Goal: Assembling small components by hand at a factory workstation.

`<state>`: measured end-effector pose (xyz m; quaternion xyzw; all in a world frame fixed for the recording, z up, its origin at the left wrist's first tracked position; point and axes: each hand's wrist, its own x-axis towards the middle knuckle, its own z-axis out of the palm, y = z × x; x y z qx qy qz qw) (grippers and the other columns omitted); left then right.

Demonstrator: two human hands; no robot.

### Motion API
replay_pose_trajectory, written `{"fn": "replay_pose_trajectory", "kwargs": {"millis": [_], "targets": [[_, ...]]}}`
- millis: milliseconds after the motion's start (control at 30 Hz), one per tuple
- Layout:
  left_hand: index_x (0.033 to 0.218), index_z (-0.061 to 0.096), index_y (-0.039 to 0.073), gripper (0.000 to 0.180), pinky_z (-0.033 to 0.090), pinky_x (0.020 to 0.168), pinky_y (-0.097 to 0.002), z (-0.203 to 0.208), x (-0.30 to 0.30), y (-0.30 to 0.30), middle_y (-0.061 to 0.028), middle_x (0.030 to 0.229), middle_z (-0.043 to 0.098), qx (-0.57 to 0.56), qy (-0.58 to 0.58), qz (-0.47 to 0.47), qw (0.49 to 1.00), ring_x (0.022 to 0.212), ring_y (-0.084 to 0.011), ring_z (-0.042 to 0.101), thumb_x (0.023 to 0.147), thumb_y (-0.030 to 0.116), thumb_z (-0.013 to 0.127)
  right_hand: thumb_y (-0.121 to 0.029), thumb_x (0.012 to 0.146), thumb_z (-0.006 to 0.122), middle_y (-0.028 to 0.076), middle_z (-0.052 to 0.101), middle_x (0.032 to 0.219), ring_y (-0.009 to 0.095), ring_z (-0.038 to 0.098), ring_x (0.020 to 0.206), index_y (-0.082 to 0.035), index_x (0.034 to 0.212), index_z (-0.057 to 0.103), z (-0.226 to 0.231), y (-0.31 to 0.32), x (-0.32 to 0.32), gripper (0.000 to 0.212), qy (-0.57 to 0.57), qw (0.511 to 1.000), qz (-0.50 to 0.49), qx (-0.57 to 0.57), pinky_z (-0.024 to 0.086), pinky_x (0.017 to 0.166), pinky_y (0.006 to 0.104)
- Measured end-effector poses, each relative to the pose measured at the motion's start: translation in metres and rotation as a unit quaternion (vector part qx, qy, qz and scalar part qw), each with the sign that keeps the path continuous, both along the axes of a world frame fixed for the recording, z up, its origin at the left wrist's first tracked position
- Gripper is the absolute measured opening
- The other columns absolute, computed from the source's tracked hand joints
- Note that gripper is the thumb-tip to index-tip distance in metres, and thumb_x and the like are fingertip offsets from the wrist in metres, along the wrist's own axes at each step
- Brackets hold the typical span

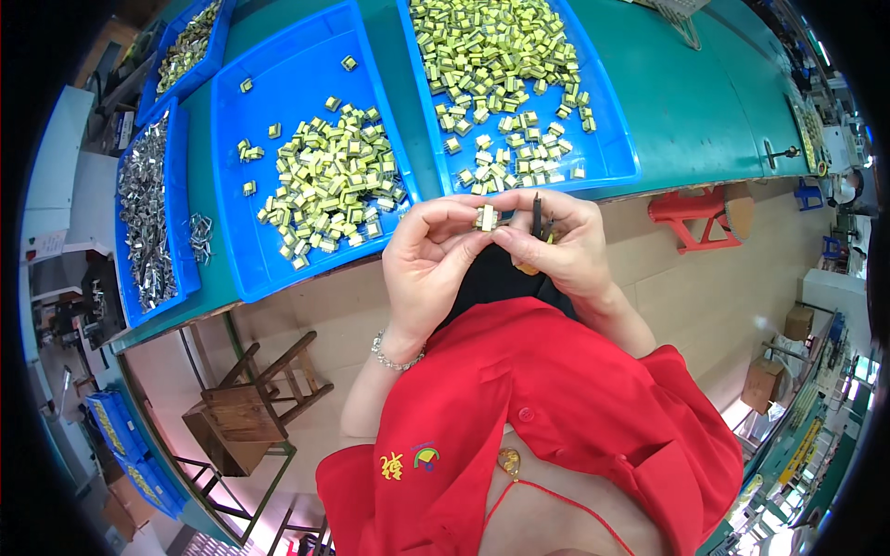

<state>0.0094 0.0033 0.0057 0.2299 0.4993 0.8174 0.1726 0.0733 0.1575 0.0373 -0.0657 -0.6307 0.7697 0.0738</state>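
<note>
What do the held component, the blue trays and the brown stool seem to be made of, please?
Held component: pale, smooth-looking band suggests tape, perhaps over metal; too small to tell. Blue trays: likely smooth plastic, from their even colour and sheen. Brown stool: probably wood, matte, from its slat-like legs.

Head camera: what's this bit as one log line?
left hand: pinching small yellow component; right hand: at component, holding dark tool; beyond: blue trays

Green worktop (691,120), loaded.
Blue trays (301,79) side by side; loose metal pieces (200,238) heaped just beside the narrow left tray (184,218).
</note>
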Motion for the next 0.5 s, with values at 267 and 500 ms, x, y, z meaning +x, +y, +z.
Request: {"fn": "replay_pose_trajectory", "kwargs": {"millis": [267,500], "targets": [[0.103,0.056,-0.003,0.022,0.056,0.087,-0.0295,0.0000,0.0011,0.0016,-0.0176,0.114,0.062,-0.029,0.009,0.023,0.999,0.104,-0.0205,0.063,0.084,-0.012,0.063,0.002,0.082,0.070,-0.001,0.060,0.070,0.003,0.054,0.062,0.005,0.109,0.065,-0.0017,-0.0039,-0.0013,0.028,0.016,0.993,-0.049,0.104,0.041,0.054,0.0180],[0.103,0.056,-0.003,0.021,0.056,0.084,-0.0286,-0.0020,0.0026,0.0016,-0.0203,0.111,0.064,-0.065,0.044,0.058,0.995,0.099,-0.0205,0.065,0.084,-0.010,0.063,0.001,0.081,0.072,-0.003,0.061,0.073,0.002,0.053,0.066,0.004,0.104,0.067,-0.0022,-0.0042,-0.0035,0.024,0.042,0.983,-0.044,0.171,0.042,0.058,0.0169]]}}
